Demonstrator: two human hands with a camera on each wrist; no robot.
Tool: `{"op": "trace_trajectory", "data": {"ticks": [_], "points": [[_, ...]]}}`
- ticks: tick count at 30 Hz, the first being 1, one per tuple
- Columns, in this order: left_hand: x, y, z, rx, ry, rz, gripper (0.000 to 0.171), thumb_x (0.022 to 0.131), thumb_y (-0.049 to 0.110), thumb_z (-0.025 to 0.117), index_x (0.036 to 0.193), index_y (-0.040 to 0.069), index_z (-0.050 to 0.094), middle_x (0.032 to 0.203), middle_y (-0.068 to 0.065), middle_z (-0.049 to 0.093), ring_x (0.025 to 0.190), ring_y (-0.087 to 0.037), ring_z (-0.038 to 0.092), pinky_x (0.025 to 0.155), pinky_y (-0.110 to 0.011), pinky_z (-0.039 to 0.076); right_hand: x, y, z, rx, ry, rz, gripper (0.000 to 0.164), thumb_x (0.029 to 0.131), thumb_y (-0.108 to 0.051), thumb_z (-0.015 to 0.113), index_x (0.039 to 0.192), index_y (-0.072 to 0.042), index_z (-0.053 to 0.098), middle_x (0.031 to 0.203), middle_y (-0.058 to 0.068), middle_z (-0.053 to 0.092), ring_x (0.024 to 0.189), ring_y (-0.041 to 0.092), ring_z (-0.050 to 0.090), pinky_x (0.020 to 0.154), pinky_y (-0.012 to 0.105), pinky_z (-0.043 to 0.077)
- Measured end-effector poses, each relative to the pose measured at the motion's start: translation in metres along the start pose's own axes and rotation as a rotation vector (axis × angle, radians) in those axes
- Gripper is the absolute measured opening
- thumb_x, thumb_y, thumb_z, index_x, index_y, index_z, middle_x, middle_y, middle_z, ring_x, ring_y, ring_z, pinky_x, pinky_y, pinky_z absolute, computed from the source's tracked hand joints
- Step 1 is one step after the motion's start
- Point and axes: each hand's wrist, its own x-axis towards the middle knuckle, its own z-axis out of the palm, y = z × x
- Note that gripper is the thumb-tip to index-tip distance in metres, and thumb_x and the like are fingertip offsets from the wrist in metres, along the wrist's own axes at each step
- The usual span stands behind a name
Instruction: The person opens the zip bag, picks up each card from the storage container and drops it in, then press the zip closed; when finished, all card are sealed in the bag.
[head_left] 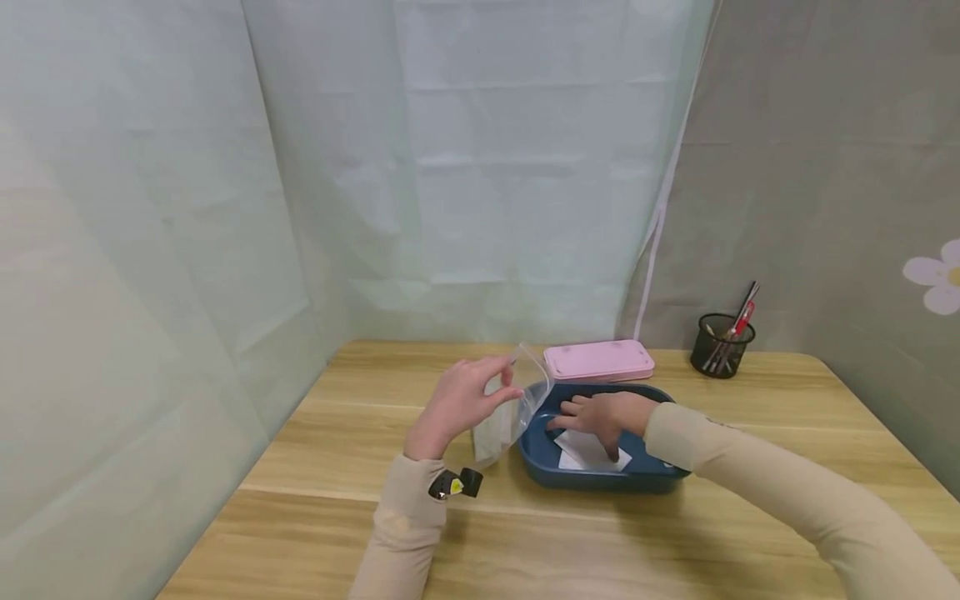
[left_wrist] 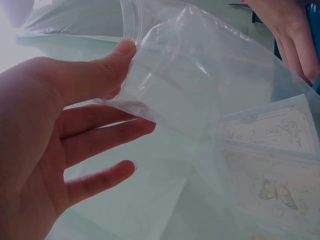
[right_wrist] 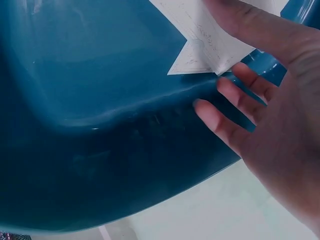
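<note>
My left hand pinches the rim of a clear zip-lock bag between thumb and fingers, the little finger held apart. Inside the bag, printed cards show through the plastic, one with a butterfly. To the right, my right hand reaches into a dark blue basin, palm down with fingers spread. Under it, white printed cards lie overlapping on the basin floor. In the right wrist view the thumb lies over the cards; whether it touches them I cannot tell.
Behind the basin lies a pink case. A black mesh pen cup with pens and a red-handled item stands at the back right. Curtains hang around the wooden table. The bag stands close against the basin's left side.
</note>
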Motion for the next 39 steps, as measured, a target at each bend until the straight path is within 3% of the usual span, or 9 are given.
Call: {"op": "trace_trajectory", "data": {"ticks": [5, 9, 15, 21, 25, 32, 35, 39], "points": [[-0.001, 0.001, 0.001, -0.004, 0.005, -0.006, 0.024, 0.085, 0.036, 0.072, 0.085, 0.018, 0.056, 0.078, 0.006, 0.066, 0.057, -0.008, 0.045, 0.069, -0.031, 0.046, 0.002, 0.003, 0.002, -0.035, 0.062, -0.011, 0.099, 0.069, -0.033, 0.088, 0.145, -0.037, 0.026, 0.14, 0.0, 0.042, 0.129, 0.018, 0.039, 0.112, 0.041, 0.037], [-0.001, 0.002, 0.0, 0.002, 0.007, -0.009, 0.023, 0.085, 0.036, 0.072, 0.085, 0.019, 0.057, 0.079, 0.006, 0.067, 0.058, -0.008, 0.046, 0.068, -0.03, 0.046, 0.0, 0.008, 0.0, -0.007, 0.134, -0.031, 0.083, 0.073, -0.032, 0.085, 0.14, -0.033, 0.037, 0.136, 0.001, 0.048, 0.125, 0.019, 0.044, 0.108, 0.041, 0.04], [-0.002, 0.002, 0.001, 0.009, 0.024, 0.002, 0.023, 0.084, 0.035, 0.073, 0.084, 0.018, 0.057, 0.079, 0.006, 0.067, 0.056, -0.007, 0.042, 0.068, -0.031, 0.046, -0.008, 0.017, -0.011, 0.002, 0.229, -0.117, 0.043, 0.078, -0.021, 0.081, 0.118, -0.019, 0.064, 0.11, 0.001, 0.061, 0.1, 0.015, 0.055, 0.087, 0.03, 0.049], [-0.003, 0.002, 0.001, -0.003, 0.021, -0.007, 0.024, 0.083, 0.035, 0.073, 0.083, 0.018, 0.057, 0.078, 0.006, 0.067, 0.057, -0.008, 0.044, 0.072, -0.033, 0.048, -0.022, 0.025, -0.023, 0.134, 0.299, -0.128, 0.013, 0.085, -0.014, 0.074, 0.097, -0.012, 0.07, 0.088, 0.001, 0.061, 0.074, 0.012, 0.053, 0.071, 0.024, 0.048], [-0.002, 0.001, 0.0, -0.019, 0.027, -0.015, 0.024, 0.083, 0.035, 0.074, 0.08, 0.018, 0.058, 0.091, 0.001, 0.074, 0.061, -0.012, 0.057, 0.075, -0.034, 0.05, -0.033, 0.03, -0.03, 0.172, 0.34, -0.113, 0.006, 0.087, -0.016, 0.071, 0.092, -0.013, 0.069, 0.084, -0.001, 0.062, 0.071, 0.011, 0.051, 0.071, 0.024, 0.048], [-0.001, 0.001, -0.001, -0.029, 0.038, -0.003, 0.022, 0.082, 0.034, 0.074, 0.079, 0.017, 0.06, 0.092, 0.0, 0.075, 0.06, -0.012, 0.057, 0.075, -0.035, 0.05, -0.051, 0.039, -0.038, 0.193, 0.392, -0.072, 0.005, 0.088, -0.018, 0.07, 0.086, -0.016, 0.066, 0.076, -0.005, 0.06, 0.068, 0.009, 0.049, 0.064, 0.022, 0.042], [-0.001, 0.001, -0.001, -0.032, 0.044, 0.0, 0.023, 0.082, 0.033, 0.075, 0.079, 0.017, 0.059, 0.103, -0.003, 0.075, 0.073, -0.017, 0.068, 0.08, -0.037, 0.051, -0.058, 0.041, -0.041, 0.235, 0.408, -0.046, 0.004, 0.089, -0.019, 0.07, 0.09, -0.015, 0.068, 0.074, -0.006, 0.061, 0.067, 0.008, 0.049, 0.064, 0.022, 0.042], [-0.002, 0.0, -0.001, -0.027, 0.047, 0.002, 0.023, 0.081, 0.032, 0.076, 0.078, 0.017, 0.059, 0.111, -0.004, 0.074, 0.086, -0.02, 0.072, 0.085, -0.039, 0.052, -0.065, 0.043, -0.042, 0.323, 0.427, -0.01, 0.005, 0.091, -0.018, 0.067, 0.095, -0.014, 0.068, 0.073, -0.005, 0.059, 0.066, 0.008, 0.049, 0.062, 0.021, 0.042]]}}
